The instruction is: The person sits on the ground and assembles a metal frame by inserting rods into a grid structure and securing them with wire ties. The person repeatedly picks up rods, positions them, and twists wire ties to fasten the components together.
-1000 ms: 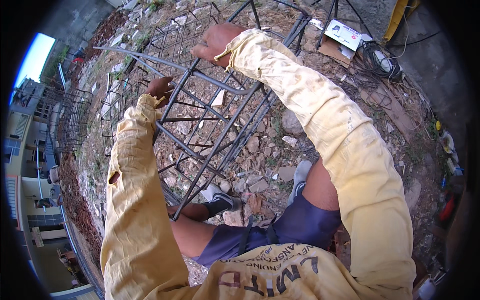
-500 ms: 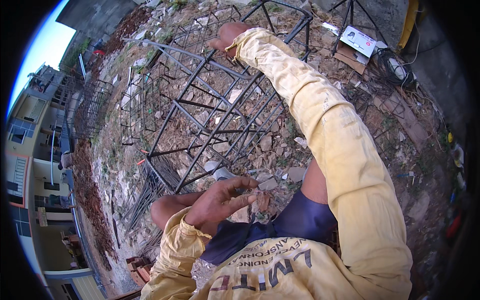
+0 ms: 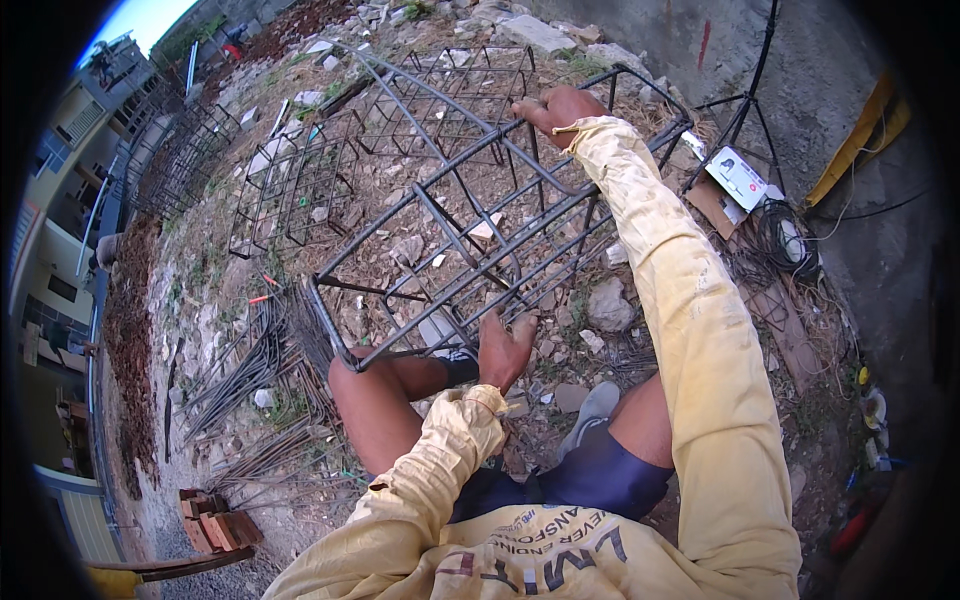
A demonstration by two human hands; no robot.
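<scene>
A steel bar cage [image 3: 470, 230] is laid across rubble in front of the knees. Its far top bar is gripped by the right hand [image 3: 556, 108], fingers closed around it. The near lower bar is touched by the left hand [image 3: 503, 350], fingers loosely curled, grip unclear.

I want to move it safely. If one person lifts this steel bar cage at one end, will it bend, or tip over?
The steel bar cage probably stays stiff: long bars tied by many square hoops. It likely feels heavy and awkward, being long. Resting on rubble, it may rock. The right hand grips a top bar; the left hand touches the near end.
</scene>
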